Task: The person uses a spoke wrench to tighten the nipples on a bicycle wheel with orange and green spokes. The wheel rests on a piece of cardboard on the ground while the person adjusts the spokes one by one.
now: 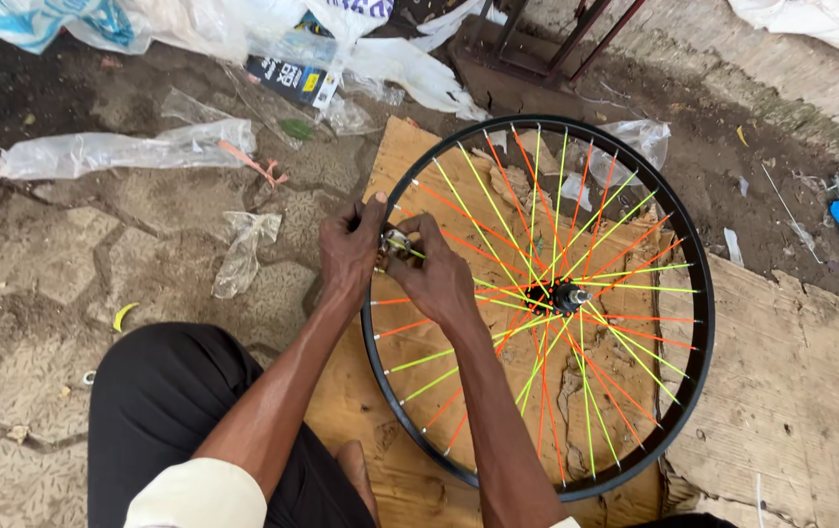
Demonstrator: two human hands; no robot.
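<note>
The bicycle wheel (546, 303) lies flat on a sheet of torn cardboard (781, 391), which rests on the paved ground. It has a black rim (698, 332), a dark hub (566, 295) at centre, and spokes (624, 244) sleeved in orange and yellow-green.

Both hands are together at the rim's left edge. The left hand (349, 256) grips the rim from outside, fingers curled over it. The right hand (436, 279) reaches in over the spokes and pinches a small metal tool (397, 241) at the rim; its exact kind cannot be told.

Handling, as a judgement: the wheel is probably light and the rim stiff, so the rim is the safe place to grip. The spokes are thin and likely to bend under side load; do not lift by them. The plastic sleeves may be slippery.

Clear plastic bags (126, 152) and wrappers lie scattered on the ground well beyond the cardboard.
</note>
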